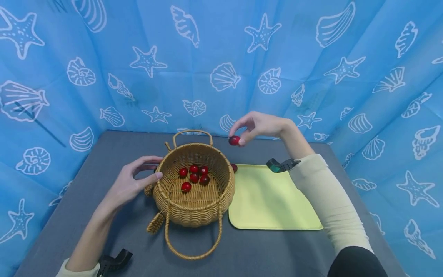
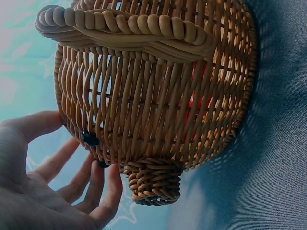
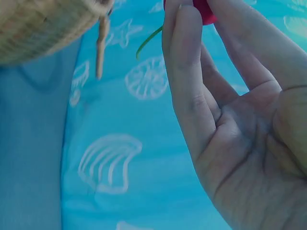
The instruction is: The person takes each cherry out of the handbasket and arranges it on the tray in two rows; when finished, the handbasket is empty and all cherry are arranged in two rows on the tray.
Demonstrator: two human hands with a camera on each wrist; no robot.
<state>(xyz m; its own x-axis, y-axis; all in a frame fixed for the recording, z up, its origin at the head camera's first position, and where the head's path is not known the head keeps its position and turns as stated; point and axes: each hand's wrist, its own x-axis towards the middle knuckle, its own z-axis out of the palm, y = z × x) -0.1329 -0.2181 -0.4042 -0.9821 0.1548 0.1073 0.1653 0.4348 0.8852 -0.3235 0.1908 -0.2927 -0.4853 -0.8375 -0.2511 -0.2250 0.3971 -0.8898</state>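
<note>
A round wicker basket (image 1: 194,217) with two looped handles stands on the dark table, several red cherries (image 1: 194,177) on its bottom. My left hand (image 1: 133,179) holds the basket's left side, thumb at the rim and fingertips against the outer wall, near dark round beads (image 2: 89,139) and a woven nub (image 2: 153,182). Above and right of the basket, my right hand (image 1: 257,125) pinches one cherry (image 1: 234,140) between thumb and fingers. In the right wrist view a green stem (image 3: 147,42) hangs from that cherry, which the fingers partly cover.
A pale yellow tray (image 1: 273,200) lies right of the basket, under my right forearm. Another cherry (image 1: 234,167) shows at the tray's far left corner, partly hidden by the basket. A blue curtain (image 1: 207,50) printed with shells surrounds the table's back and sides.
</note>
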